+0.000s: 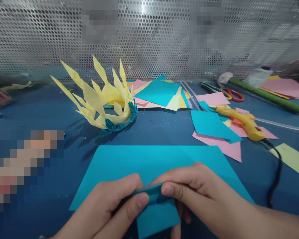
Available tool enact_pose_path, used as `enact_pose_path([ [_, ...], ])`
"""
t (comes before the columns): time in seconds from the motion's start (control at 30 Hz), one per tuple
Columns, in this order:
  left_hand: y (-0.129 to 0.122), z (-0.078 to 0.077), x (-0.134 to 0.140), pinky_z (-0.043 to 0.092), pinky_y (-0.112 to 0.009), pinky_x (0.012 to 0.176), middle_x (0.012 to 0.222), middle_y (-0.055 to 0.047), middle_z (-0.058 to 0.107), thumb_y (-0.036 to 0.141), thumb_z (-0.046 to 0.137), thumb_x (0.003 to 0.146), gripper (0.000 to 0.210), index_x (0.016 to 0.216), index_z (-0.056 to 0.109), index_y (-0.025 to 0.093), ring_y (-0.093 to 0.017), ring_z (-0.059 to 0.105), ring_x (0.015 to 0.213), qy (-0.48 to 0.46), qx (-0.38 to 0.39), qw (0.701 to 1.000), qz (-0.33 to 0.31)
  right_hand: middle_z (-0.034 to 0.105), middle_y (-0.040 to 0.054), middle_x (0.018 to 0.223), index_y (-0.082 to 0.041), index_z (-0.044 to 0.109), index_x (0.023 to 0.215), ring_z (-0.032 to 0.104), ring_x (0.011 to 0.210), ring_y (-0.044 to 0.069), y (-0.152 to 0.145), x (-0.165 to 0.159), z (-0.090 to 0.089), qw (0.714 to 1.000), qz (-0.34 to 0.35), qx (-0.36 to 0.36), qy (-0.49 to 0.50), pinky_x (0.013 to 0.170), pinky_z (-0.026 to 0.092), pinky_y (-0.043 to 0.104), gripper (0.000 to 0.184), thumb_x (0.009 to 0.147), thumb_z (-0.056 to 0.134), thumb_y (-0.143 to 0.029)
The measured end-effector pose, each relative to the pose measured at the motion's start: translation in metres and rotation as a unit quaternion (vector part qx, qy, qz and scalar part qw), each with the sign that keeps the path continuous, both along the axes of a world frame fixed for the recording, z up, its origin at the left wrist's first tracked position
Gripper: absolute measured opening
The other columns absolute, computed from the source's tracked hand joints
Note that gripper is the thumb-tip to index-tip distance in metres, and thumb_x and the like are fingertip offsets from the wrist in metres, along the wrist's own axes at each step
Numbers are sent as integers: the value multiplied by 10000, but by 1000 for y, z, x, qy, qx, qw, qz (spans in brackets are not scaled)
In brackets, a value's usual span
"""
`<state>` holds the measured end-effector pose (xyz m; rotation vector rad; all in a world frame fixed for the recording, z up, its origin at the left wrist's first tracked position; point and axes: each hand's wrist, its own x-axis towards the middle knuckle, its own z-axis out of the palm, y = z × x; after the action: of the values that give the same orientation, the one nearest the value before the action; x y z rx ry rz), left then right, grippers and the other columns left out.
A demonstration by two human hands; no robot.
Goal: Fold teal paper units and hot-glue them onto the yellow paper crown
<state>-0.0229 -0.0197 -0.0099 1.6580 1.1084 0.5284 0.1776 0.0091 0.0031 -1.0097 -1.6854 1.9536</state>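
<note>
Between both hands is a small piece of blue paper [158, 215], folded along its top edge and hanging down toward me. My left hand [119, 202] pinches the fold at its left end, thumb in front. My right hand [186, 189] grips the right end of the same fold with thumb and forefinger; some of its other fingers show below, behind the paper. Under the hands, a large blue sheet [149, 159] lies flat on the table. Beyond it to the left stands a yellow folded-paper crown [102, 99] with tall points and blue folded pieces along its lower front rim.
A yellow glue gun [241, 121] lies on paper scraps at right, its black cord [279, 169] running toward me. Coloured sheets [159, 91] are piled at the back near red-handled scissors [235, 95] and a green stem [269, 94]. A perforated metal panel [149, 43] closes the far side.
</note>
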Motion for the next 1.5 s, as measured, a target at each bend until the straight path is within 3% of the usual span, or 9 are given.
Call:
enact_pose_path([
  [0.2,1,-2,-1,274,-124,405,518,102,335,365,450,925,342,622,414,211,-45,352,431,81,133,988,9,531,-42,468,-207,750,764,474,387,57,1,8,-5,997,-74,-31,-7,370,391,124,182,805,661,-360],
  [0.43,-6,-13,-5,184,-191,378,511,99,217,308,433,889,324,602,311,222,-70,249,420,106,124,984,-71,506,-38,474,-176,766,774,458,394,50,-3,7,-4,993,-28,109,-22,369,348,126,213,848,605,-295],
  [0.6,-7,-11,-4,261,-155,364,420,107,428,291,426,914,331,591,391,227,-53,394,366,66,146,986,-34,461,-65,458,-237,712,1044,448,385,57,-6,7,-2,975,-59,215,-19,373,343,135,308,966,440,-357],
  [0.8,-5,-7,-4,340,-93,397,436,95,548,279,446,918,379,550,497,208,-28,486,368,45,155,987,8,639,-48,573,-277,663,1031,549,445,85,-9,20,8,854,-75,512,-60,523,469,201,169,927,538,-230],
  [0.87,-2,-5,-4,366,-89,437,460,84,543,259,503,889,362,533,527,199,-32,491,416,58,216,974,31,590,-71,507,-307,648,1054,531,409,86,-10,21,6,806,-46,586,-69,575,487,223,162,941,536,-276],
  [0.93,1,-3,-3,451,-95,585,587,74,626,231,559,849,237,617,608,221,-53,580,564,50,260,964,23,502,-87,424,-285,666,982,445,335,76,-10,18,1,751,-116,649,-33,540,448,235,241,993,429,-330],
  [1.0,3,-2,-3,489,-106,720,774,95,707,199,601,821,111,810,663,291,-65,653,719,35,263,964,28,561,-60,474,-231,696,914,517,403,77,-8,14,-3,755,-43,648,-87,524,413,240,254,973,478,-348],
  [1.17,-2,-6,-6,499,-84,800,1090,156,709,185,622,813,527,1229,492,480,-56,688,916,58,266,959,83,568,-56,488,-200,655,695,498,427,70,-1,9,-7,772,-23,624,-120,487,334,250,343,956,504,-363],
  [1.5,-3,-13,-7,464,-144,938,1123,186,701,213,614,836,483,1218,541,500,-76,674,1010,97,330,936,75,604,-67,547,-217,603,783,550,471,88,-5,9,-12,757,24,629,-176,511,335,268,330,974,433,-425],
])
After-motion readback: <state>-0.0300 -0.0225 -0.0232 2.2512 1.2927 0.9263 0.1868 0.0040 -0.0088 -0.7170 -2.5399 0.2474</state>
